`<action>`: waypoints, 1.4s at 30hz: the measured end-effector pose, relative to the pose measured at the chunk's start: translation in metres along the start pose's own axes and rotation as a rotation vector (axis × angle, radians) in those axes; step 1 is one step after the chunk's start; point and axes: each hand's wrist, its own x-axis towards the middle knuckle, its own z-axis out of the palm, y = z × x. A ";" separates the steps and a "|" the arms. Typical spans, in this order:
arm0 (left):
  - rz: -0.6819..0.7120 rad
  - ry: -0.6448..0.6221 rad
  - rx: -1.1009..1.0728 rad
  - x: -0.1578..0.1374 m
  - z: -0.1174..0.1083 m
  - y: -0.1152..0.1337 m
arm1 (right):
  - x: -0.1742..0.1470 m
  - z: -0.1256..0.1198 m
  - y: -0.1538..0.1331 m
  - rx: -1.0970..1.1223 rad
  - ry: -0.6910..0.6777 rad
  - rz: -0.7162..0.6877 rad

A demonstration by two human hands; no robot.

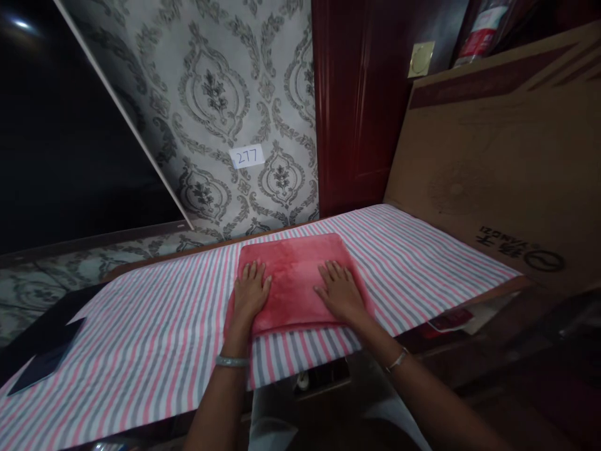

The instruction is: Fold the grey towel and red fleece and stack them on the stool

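A plush red-pink folded cloth (291,282), blanket-like, lies flat in a neat rectangle on the striped tablecloth (164,319). My left hand (251,291) rests palm down on its left part, fingers spread and pointing away from me. On the right part lies my right hand (340,291), also flat with its fingers apart. Neither hand grips the cloth. Darker and lighter patches show in the pile between the hands. Part of the near edge and both sides of the cloth are covered by my wrists and palms.
A large cardboard box (469,163) stands at the right end, with a plastic bottle (483,31) behind it. The dark television screen (70,125) fills the upper left. A paper marked 277 (246,156) is on the wallpaper. A dark flat object (47,360) lies at the left.
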 end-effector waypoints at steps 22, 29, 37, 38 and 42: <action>0.119 0.155 -0.206 -0.091 0.015 -0.058 | -0.066 0.030 0.074 0.117 0.225 0.071; 0.191 0.156 -0.297 -0.131 0.000 -0.074 | -0.094 0.023 0.087 0.300 0.332 -0.149; 0.375 0.110 -0.117 -0.122 -0.004 -0.082 | -0.096 0.017 0.093 0.199 0.220 -0.329; 0.362 0.095 -0.104 -0.118 -0.004 -0.081 | -0.093 0.018 0.094 0.191 0.214 -0.335; 0.301 0.031 -0.064 -0.107 -0.004 -0.077 | -0.083 0.022 0.097 0.154 0.204 -0.357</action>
